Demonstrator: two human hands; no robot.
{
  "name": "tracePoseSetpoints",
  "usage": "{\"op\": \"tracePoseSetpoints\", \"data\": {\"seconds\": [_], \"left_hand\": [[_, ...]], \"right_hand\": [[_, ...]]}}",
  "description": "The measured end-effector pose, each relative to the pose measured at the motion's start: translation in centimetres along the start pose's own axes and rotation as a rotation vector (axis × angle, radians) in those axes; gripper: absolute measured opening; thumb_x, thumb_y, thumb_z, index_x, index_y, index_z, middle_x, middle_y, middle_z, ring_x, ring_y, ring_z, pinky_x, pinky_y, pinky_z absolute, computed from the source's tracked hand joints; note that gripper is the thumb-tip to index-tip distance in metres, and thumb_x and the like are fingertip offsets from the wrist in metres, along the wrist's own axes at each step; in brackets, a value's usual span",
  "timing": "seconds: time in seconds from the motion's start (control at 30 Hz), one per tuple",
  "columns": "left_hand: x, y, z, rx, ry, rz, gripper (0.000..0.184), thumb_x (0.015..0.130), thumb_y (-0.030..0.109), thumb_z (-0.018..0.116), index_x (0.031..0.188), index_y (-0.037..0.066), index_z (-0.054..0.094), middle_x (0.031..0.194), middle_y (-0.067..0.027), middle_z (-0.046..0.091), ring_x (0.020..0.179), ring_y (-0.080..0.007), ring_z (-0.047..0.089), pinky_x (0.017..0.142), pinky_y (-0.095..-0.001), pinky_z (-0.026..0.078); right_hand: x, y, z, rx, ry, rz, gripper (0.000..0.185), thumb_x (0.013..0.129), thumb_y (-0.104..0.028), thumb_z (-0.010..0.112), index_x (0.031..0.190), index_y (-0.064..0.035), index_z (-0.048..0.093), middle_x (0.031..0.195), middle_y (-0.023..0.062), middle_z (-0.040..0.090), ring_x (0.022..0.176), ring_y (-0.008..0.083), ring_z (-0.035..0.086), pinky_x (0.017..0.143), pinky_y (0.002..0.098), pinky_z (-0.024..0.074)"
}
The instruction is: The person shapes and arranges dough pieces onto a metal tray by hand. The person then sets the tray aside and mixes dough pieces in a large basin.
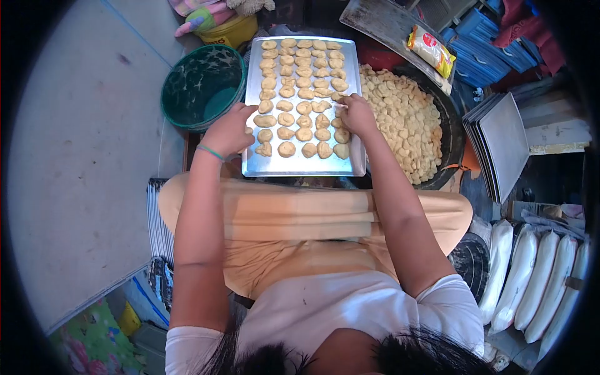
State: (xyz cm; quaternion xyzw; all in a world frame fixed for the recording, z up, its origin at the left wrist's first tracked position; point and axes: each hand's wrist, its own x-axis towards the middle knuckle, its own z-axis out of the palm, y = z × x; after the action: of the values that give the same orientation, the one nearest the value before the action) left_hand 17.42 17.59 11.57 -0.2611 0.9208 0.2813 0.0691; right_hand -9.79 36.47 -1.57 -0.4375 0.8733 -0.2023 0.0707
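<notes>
A silver metal tray (294, 167) lies in front of me, with several rows of pale dough pieces (304, 107) on it. My left hand (229, 130) is at the tray's left edge, its fingers pressed together near the dough there; what they hold, if anything, is hidden. At the right edge, my right hand (357, 115) has its fingers closed on or beside a dough piece in the outer column; the contact is too small to make out. Right of the tray, a large dark round pan (455, 134) holds a heap of similar dough pieces (406, 125).
A green basin (206, 84) stands left of the tray, a yellow bucket (236, 31) behind it. At the back right a metal tray (381, 28) bears a yellow-white packet (431, 50). Stacked trays (503, 144) lean at right, above filled white bags (515, 278).
</notes>
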Motion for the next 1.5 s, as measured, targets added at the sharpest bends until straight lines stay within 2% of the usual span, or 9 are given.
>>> {"op": "tracePoseSetpoints", "data": {"seconds": [0.2, 0.53, 0.63, 0.67, 0.8, 1.07, 1.17, 1.33, 1.5], "left_hand": [[-1.0, -0.4, 1.3, -0.048, 0.04, 0.086, 0.069, 0.067, 0.007, 0.065, 0.135, 0.003, 0.05, 0.125, -0.0183, 0.053, 0.107, -0.0344, 0.058, 0.095, -0.0368, 0.047], [2.0, -0.7, 1.8, 0.044, -0.049, 0.062, 0.066, 0.069, 0.012, 0.067, 0.133, 0.006, 0.053, 0.124, -0.0175, 0.055, 0.109, -0.0355, 0.059, 0.092, -0.0412, 0.049], [2.8, -1.3, 1.6, 0.038, -0.032, 0.082, 0.066, 0.07, 0.012, 0.067, 0.133, 0.007, 0.052, 0.122, -0.0182, 0.056, 0.109, -0.0351, 0.06, 0.092, -0.0416, 0.05], [2.8, -1.1, 1.3, 0.047, -0.047, 0.073, 0.066, 0.07, 0.013, 0.068, 0.134, 0.007, 0.052, 0.121, -0.0189, 0.057, 0.109, -0.0348, 0.06, 0.091, -0.0421, 0.05], [3.0, -1.0, 0.6, 0.066, -0.076, 0.053, 0.065, 0.071, 0.016, 0.067, 0.134, 0.009, 0.051, 0.121, -0.0189, 0.057, 0.108, -0.0346, 0.061, 0.09, -0.0425, 0.05], [3.3, -0.6, 0.1, 0.033, -0.114, 0.044, 0.065, 0.072, 0.013, 0.063, 0.136, 0.007, 0.051, 0.125, -0.02, 0.057, 0.113, -0.0351, 0.057, 0.096, -0.0394, 0.047], [3.1, 0.0, -0.4, 0.043, -0.138, 0.026, 0.065, 0.072, 0.013, 0.063, 0.136, 0.009, 0.051, 0.124, -0.0199, 0.057, 0.113, -0.0352, 0.058, 0.095, -0.0399, 0.047], [3.4, 0.2, -0.2, 0.061, -0.158, 0.017, 0.064, 0.072, 0.014, 0.064, 0.135, 0.01, 0.051, 0.123, -0.0188, 0.057, 0.112, -0.0348, 0.058, 0.094, -0.0402, 0.048], [3.4, 0.0, 0.0, 0.066, -0.144, 0.018, 0.065, 0.072, 0.014, 0.064, 0.135, 0.01, 0.051, 0.124, -0.0186, 0.057, 0.112, -0.0345, 0.058, 0.094, -0.0402, 0.048]], "right_hand": [[1.3, -2.7, 1.8, 0.027, -0.054, -0.221, 0.03, 0.082, -0.015, 0.057, 0.109, -0.0177, 0.07, 0.104, 0.0075, 0.063, 0.107, 0.0285, 0.057, 0.093, 0.0444, 0.0426], [2.7, -2.0, 2.0, -0.101, 0.161, -0.099, 0.025, 0.082, -0.015, 0.059, 0.105, -0.0178, 0.07, 0.105, 0.0056, 0.062, 0.107, 0.0265, 0.055, 0.092, 0.0422, 0.0409], [3.1, -1.8, 1.7, -0.069, 0.078, -0.097, 0.021, 0.085, -0.014, 0.055, 0.101, -0.0152, 0.07, 0.102, 0.0077, 0.062, 0.102, 0.0307, 0.056, 0.086, 0.0453, 0.044], [3.4, -2.0, 1.6, -0.075, 0.026, -0.031, 0.023, 0.081, -0.015, 0.061, 0.102, -0.0183, 0.07, 0.103, 0.0044, 0.061, 0.107, 0.0255, 0.055, 0.091, 0.0428, 0.0403], [4.1, -4.0, 1.3, -0.029, 0.162, -0.175, 0.018, 0.084, -0.013, 0.06, 0.098, -0.0138, 0.07, 0.099, 0.0061, 0.062, 0.103, 0.0286, 0.056, 0.087, 0.0432, 0.0425], [5.6, -4.2, 1.8, -0.011, -0.053, -0.125, 0.014, 0.079, -0.014, 0.062, 0.09, -0.0084, 0.069, 0.094, 0.0118, 0.063, 0.091, 0.0337, 0.063, 0.078, 0.0418, 0.0506], [5.6, -5.2, 1.8, 0.157, 0.058, -0.125, 0.017, 0.077, -0.012, 0.062, 0.092, -0.0114, 0.068, 0.098, 0.009, 0.062, 0.095, 0.0308, 0.06, 0.083, 0.0419, 0.0464], [6.1, -7.8, 3.7, 0.017, 0.128, -0.294, 0.037, 0.079, -0.012, 0.061, 0.114, -0.0191, 0.068, 0.103, 0.0056, 0.059, 0.105, 0.0255, 0.055, 0.088, 0.0429, 0.0408], [5.9, -9.1, 4.3, -0.063, 0.018, -0.293, 0.034, 0.078, -0.011, 0.061, 0.11, -0.0213, 0.069, 0.104, 0.0035, 0.06, 0.106, 0.0237, 0.055, 0.09, 0.0423, 0.0375]]}}
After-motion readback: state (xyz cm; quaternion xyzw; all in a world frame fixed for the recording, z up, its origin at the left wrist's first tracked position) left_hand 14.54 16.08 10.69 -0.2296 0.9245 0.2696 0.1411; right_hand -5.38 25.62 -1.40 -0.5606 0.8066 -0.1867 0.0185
